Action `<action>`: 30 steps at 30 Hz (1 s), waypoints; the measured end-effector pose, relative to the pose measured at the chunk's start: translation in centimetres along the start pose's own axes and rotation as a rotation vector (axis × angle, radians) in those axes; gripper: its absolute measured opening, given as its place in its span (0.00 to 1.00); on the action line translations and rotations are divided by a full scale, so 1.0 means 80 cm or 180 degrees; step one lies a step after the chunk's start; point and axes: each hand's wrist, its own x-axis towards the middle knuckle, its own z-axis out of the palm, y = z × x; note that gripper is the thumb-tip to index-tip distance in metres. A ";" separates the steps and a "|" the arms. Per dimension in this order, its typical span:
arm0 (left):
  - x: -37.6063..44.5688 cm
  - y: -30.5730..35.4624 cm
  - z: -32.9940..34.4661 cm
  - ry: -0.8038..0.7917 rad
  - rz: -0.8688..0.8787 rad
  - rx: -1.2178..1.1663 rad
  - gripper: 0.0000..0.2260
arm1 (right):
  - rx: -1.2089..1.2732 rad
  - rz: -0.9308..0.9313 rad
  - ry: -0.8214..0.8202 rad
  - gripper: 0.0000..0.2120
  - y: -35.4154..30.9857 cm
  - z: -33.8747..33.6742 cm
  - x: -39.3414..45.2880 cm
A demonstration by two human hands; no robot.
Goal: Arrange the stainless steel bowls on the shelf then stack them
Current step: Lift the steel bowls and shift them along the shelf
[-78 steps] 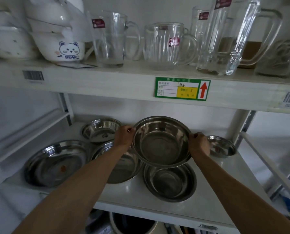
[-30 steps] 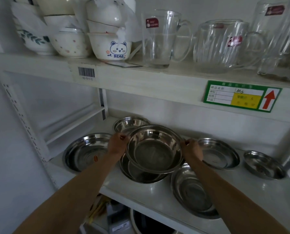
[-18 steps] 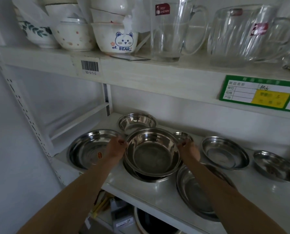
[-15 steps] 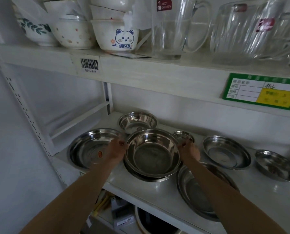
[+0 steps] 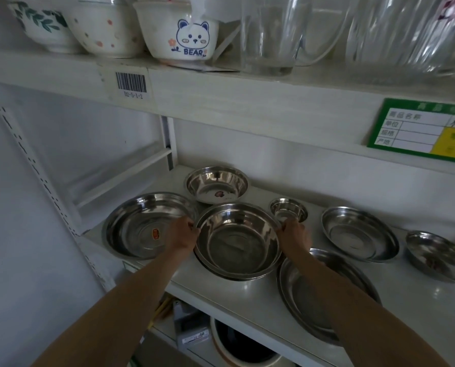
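1. The left hand [image 5: 182, 235] grips the left rim of the held bowl [image 5: 238, 241], fingers curled over the edge.
2. The right hand [image 5: 294, 234] grips the opposite rim, fingers curled round it the same way.
3. The held bowl sits nested in a wider bowl [image 5: 222, 274], of which only a thin rim shows below and to the left; both are on the lower shelf [image 5: 234, 298].
4. Left of the held bowl, just beside it, lies a wide pan [image 5: 144, 226] with a small orange sticker on its floor.
5. Behind the held bowl stands a deep bowl [image 5: 217, 184], close to the back wall.
6. Behind the right hand, and partly hidden by it, is a tiny bowl [image 5: 288, 209].
7. Right of the held bowl, well apart, lies a shallow dish [image 5: 359, 233]; farther right is a small dish [image 5: 437, 256].
8. In front and to the right of the held bowl, a big pan [image 5: 300, 292] lies under the right forearm, partly hidden by it.
9. Above the held bowl, the upper shelf [image 5: 221, 94] carries ceramic bowls, one marked BEAR [image 5: 180, 33], and a glass jug [image 5: 268, 35].
10. A barcode label [image 5: 129, 83] and a green tag [image 5: 420, 131] are stuck to that shelf's front edge.
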 end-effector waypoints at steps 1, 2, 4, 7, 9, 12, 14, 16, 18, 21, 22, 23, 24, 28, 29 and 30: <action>0.000 -0.001 0.001 0.0021 0.0003 0.0041 0.09 | -0.0048 -0.0015 0.0015 0.10 0.000 0.002 0.001; 0.000 -0.002 0.002 0.0036 0.0011 0.0089 0.09 | -0.0102 -0.0023 0.0028 0.10 0.000 0.003 0.002; 0.000 -0.002 0.004 0.0047 0.0021 0.0165 0.08 | -0.0238 -0.0038 0.0062 0.10 -0.002 0.004 0.002; 0.002 -0.004 0.006 0.0051 -0.0059 0.0272 0.06 | -0.0403 -0.0097 0.0109 0.09 -0.001 0.005 0.002; 0.003 -0.005 0.010 0.0049 -0.0093 0.0283 0.05 | -0.0431 -0.0131 0.0105 0.09 0.001 0.007 0.003; 0.004 -0.008 0.014 0.0049 -0.0109 0.0298 0.07 | -0.0435 -0.0187 0.0139 0.08 0.002 0.008 0.004; 0.005 -0.008 0.015 0.0046 -0.0125 0.0274 0.08 | -0.0472 -0.0234 0.0133 0.08 0.002 0.009 0.003; 0.007 -0.008 0.015 0.0031 -0.0155 0.0270 0.07 | -0.0491 -0.0244 0.0133 0.07 0.004 0.011 0.004; 0.008 -0.010 0.016 0.0010 -0.0142 0.0263 0.06 | -0.0462 -0.0219 0.0131 0.08 0.006 0.015 0.006; 0.007 -0.013 0.018 0.0024 -0.0090 0.0308 0.06 | -0.0465 -0.0189 0.0089 0.09 0.007 0.018 0.008; 0.008 -0.014 0.018 0.0030 -0.0073 0.0329 0.06 | -0.0442 -0.0180 0.0080 0.09 0.006 0.018 0.007; 0.008 -0.015 0.018 0.0026 -0.0064 0.0328 0.06 | -0.0414 -0.0171 0.0069 0.10 0.007 0.018 0.008; 0.009 -0.016 0.019 0.0007 -0.0061 0.0312 0.06 | -0.0372 -0.0144 0.0047 0.10 0.006 0.017 0.008; 0.007 -0.017 0.020 -0.0023 -0.0076 0.0223 0.07 | -0.0051 -0.0017 -0.0089 0.10 0.009 0.018 0.011; 0.007 -0.016 0.019 -0.0007 -0.0084 0.0223 0.07 | 0.0019 0.0000 -0.0117 0.10 0.011 0.018 0.012; 0.007 -0.017 0.019 0.0016 -0.0084 0.0231 0.07 | 0.0093 0.0017 -0.0149 0.11 0.013 0.017 0.013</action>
